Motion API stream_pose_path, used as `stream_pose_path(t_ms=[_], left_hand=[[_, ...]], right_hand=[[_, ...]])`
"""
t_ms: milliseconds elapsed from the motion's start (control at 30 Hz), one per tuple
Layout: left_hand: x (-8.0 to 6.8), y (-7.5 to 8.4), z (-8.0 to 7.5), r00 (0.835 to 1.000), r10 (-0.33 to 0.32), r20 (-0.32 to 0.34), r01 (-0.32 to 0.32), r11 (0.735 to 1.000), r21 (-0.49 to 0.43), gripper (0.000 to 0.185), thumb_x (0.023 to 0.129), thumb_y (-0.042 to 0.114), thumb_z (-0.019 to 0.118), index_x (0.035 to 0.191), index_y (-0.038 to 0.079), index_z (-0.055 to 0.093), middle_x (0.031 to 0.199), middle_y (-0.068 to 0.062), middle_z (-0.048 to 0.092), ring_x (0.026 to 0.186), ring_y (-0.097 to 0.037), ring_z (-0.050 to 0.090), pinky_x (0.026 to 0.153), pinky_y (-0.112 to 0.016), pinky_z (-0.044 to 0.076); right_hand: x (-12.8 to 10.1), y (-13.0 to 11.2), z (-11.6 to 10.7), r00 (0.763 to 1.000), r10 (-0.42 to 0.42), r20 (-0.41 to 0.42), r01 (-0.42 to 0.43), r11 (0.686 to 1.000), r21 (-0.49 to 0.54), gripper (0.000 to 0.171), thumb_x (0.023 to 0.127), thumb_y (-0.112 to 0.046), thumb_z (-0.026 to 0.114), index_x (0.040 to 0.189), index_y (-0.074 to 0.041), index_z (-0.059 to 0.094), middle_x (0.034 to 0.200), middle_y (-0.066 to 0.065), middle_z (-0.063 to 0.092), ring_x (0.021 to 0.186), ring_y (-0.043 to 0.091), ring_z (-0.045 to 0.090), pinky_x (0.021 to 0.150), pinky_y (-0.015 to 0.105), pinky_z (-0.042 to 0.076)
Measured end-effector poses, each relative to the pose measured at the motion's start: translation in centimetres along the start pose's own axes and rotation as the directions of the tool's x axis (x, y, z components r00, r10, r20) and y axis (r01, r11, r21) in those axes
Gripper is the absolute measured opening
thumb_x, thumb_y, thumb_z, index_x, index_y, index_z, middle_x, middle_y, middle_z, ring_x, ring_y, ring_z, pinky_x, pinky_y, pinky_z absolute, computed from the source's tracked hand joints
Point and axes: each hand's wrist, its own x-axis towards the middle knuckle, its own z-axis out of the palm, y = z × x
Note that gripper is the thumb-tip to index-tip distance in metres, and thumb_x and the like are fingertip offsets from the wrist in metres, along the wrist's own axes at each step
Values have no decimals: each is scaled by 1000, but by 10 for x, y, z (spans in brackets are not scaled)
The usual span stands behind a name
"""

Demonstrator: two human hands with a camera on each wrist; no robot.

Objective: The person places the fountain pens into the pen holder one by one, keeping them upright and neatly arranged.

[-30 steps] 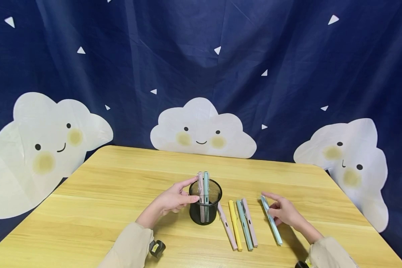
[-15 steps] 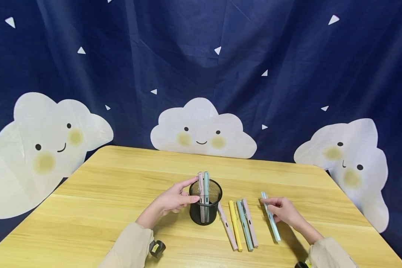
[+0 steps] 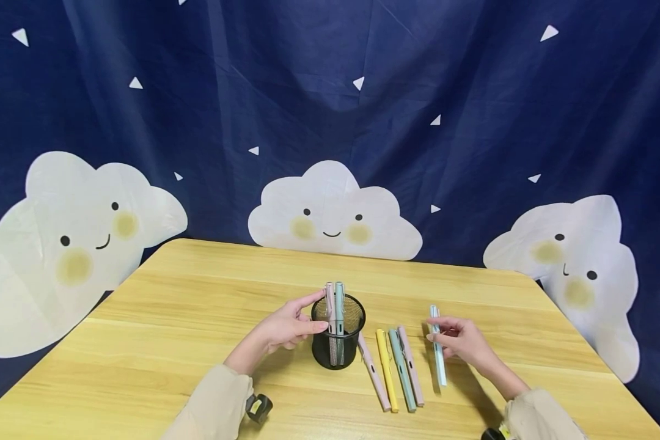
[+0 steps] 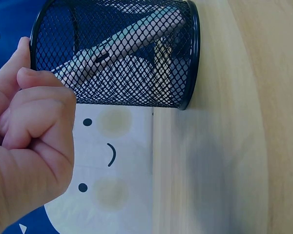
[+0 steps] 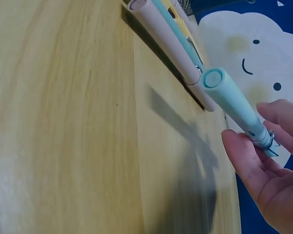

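Now my right hand pinches the pale blue plastic pen near its far end, between thumb and fingertips, so the pen is lifted off the light wooden table with its near end pointing down toward me; the shadow under it in the right wrist view tells me it is free of the wood. It hangs well to the right of the black wire-mesh pen cup. My left hand touches the cup on its left side, forefinger at the rim and thumb on the wall, the other fingers curled in, I think to keep it from tipping. Two pens, pink and mint, stand inside the cup. Four more pens lie in a row just right of the cup, between it and the lifted pen.
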Motion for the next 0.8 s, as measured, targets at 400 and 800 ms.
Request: stream_pose_path(t_ms=[400, 800], left_hand=[[0, 0, -1, 1000, 20, 23, -20, 1000, -15, 74, 84, 15, 63, 144, 16, 20, 47, 5, 25, 39, -8, 20, 36, -18, 15], [-1, 0, 1, 1000, 8, -1, -8, 1000, -1, 76, 82, 17, 66, 143, 18, 21, 47, 4, 27, 38, -8, 21, 35, -17, 17]], right_hand=[[3, -5, 7, 999, -50, 12, 50, 997, 51, 51, 78, 6, 62, 122, 19, 39, 92, 26, 55, 59, 12, 55, 51, 31, 51], [7, -9, 17, 993, -113, -18, 115, 987, 114, 48, 78, 7, 61, 122, 17, 42, 93, 29, 53, 69, 14, 61, 55, 38, 52]])
